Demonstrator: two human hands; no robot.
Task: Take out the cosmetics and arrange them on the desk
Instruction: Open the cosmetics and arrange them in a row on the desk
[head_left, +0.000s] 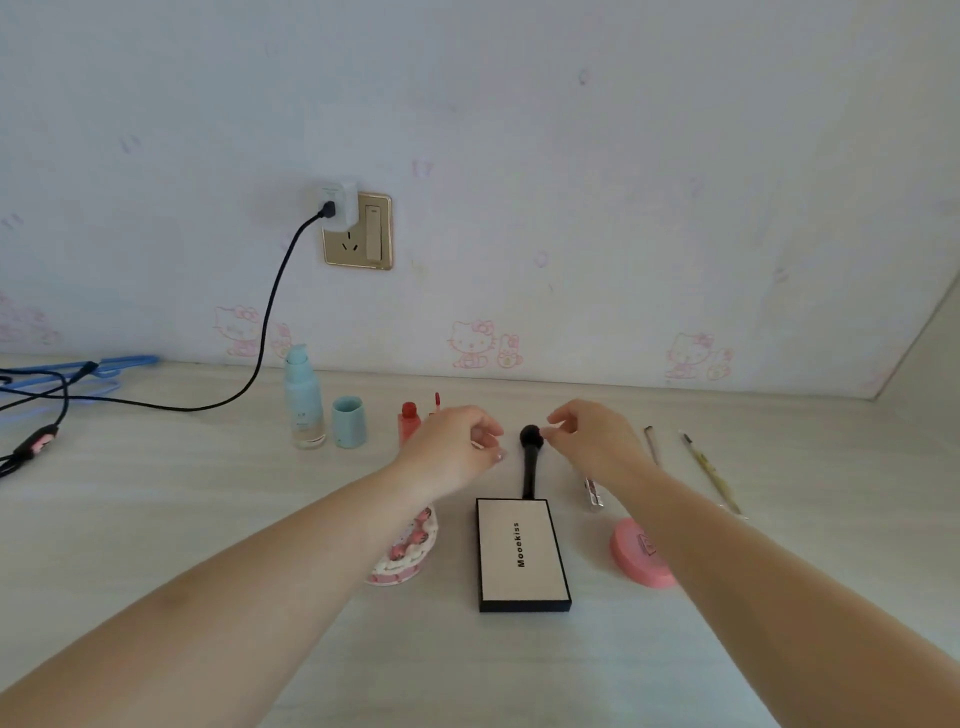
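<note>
Left hand and right hand hovering over tabletop, fingers loosely curled, gripping nothing. Black makeup brush lying between the fingertips; Mooekiss palette just nearer than them, red lip gloss bottle beyond left fingers.

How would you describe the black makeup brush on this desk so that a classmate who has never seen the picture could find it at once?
Start at the rectangular Mooekiss palette lying in the middle of the desk. Just beyond its far edge a black makeup brush lies pointing toward the wall, its round head between the two hands. It is the only all-black item; its neighbours are pink, red or pale blue.
</note>
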